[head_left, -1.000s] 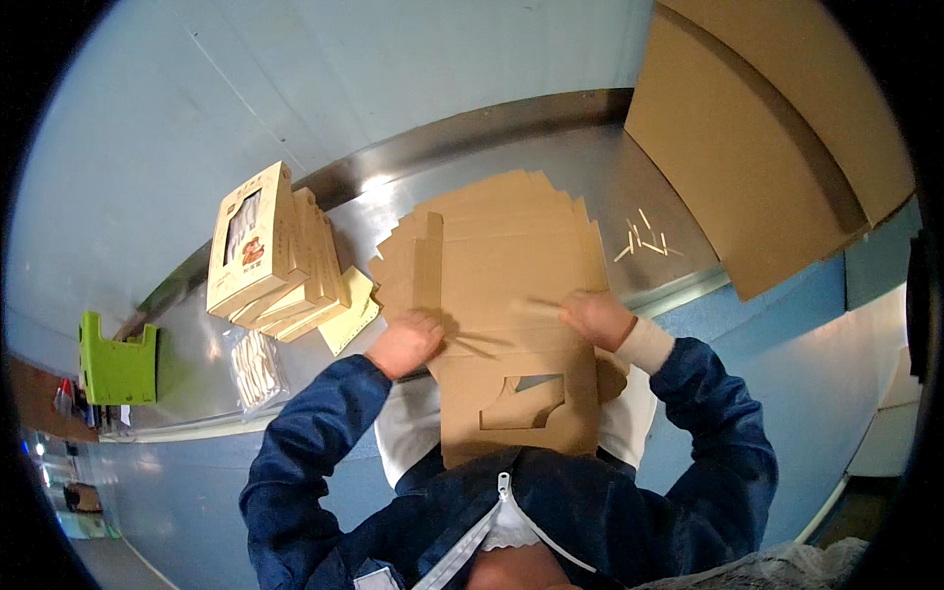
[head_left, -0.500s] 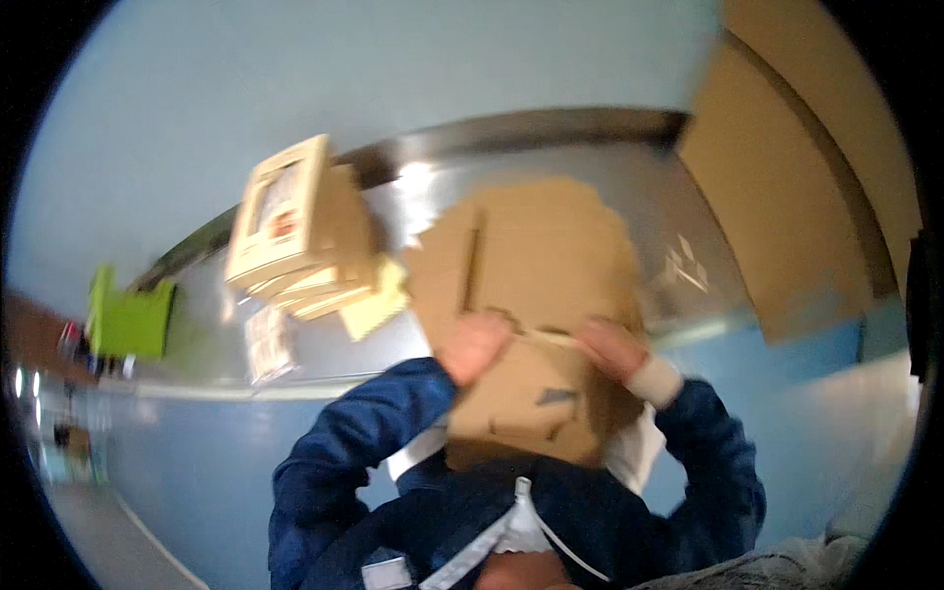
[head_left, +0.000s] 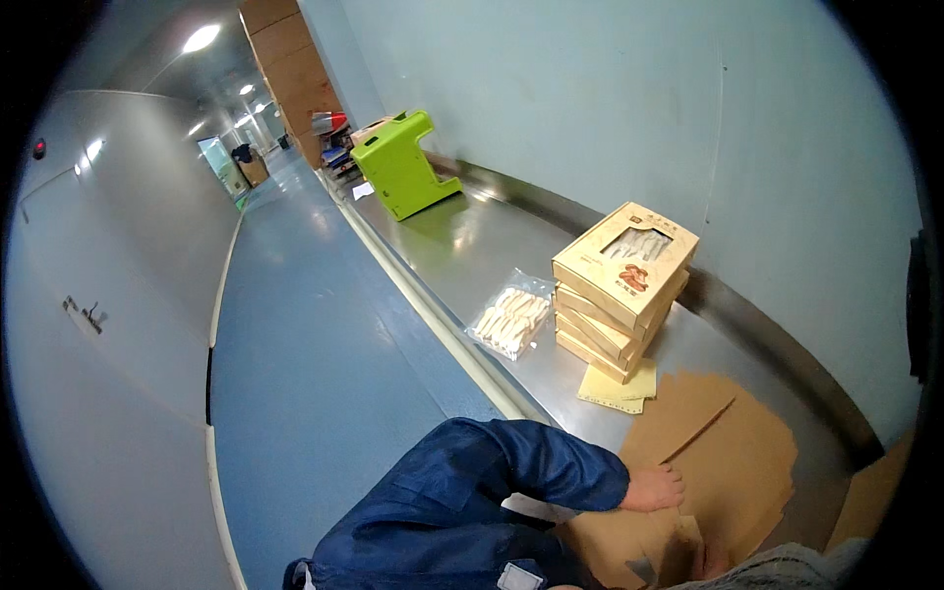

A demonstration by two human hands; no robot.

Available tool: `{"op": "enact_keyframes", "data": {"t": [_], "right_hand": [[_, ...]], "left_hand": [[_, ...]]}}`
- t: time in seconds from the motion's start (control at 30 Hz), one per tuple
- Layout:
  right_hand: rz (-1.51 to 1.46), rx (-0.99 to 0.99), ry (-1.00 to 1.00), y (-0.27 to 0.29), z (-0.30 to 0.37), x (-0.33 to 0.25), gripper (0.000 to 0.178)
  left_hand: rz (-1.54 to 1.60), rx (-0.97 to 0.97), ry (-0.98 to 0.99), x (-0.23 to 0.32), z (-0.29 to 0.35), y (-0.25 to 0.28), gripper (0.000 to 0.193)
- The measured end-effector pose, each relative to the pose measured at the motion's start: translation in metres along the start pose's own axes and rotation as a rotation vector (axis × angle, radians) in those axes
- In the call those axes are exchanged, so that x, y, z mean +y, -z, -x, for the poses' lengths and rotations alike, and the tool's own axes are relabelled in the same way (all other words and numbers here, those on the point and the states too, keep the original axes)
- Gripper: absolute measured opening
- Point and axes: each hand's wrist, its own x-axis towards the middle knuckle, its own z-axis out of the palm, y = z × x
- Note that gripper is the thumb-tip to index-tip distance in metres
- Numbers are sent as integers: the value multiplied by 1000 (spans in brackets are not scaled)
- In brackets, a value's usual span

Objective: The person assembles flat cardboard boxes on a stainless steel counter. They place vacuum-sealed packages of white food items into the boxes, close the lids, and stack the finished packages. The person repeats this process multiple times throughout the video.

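A big sheet of brown cardboard (head_left: 742,447) with a long slit lies on the steel worktop at the lower right. My left hand (head_left: 654,489) rests on it beside the near end of the slit, fingers curled against the cardboard. Low in the picture, part of my right hand (head_left: 713,559) shows by a raised flap (head_left: 678,551); its fingers are mostly hidden. Past the cardboard stands a stack of cream boxes (head_left: 629,261), the top one with a window showing pale strips. Yellow paper sheets (head_left: 619,386) lie at its foot.
A clear bag of pale strips (head_left: 513,317) lies left of the boxes. Farther along the steel worktop (head_left: 442,231) stands a green plastic stool (head_left: 403,167) on its side. A wall (head_left: 639,108) runs behind the worktop. Blue floor (head_left: 305,393) stretches left, toward a corridor.
My view has swung left, bringing the corridor and the green stool into fuller view. The cardboard and my hands now sit lower right, and my right hand is largely out of sight.
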Motion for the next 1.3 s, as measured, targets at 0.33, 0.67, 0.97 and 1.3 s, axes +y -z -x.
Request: {"op": "enact_keyframes", "data": {"t": [0.33, 0.67, 0.97, 1.3], "right_hand": [[-388, -238, -469, -8, -2, -22, 24], [-71, -541, -366, 1, -33, -31, 11], [33, 193, -1027, -11, -10, 74, 40], [-498, -115, -1164, -41, -22, 103, 39]], "left_hand": [[82, -35, 14, 3, -2, -4, 12], [462, 57, 62, -10, 3, -3, 15], [329, 108, 293, -42, -70, 54, 37], [1250, -104, 840, -112, -84, 14, 33]]}}
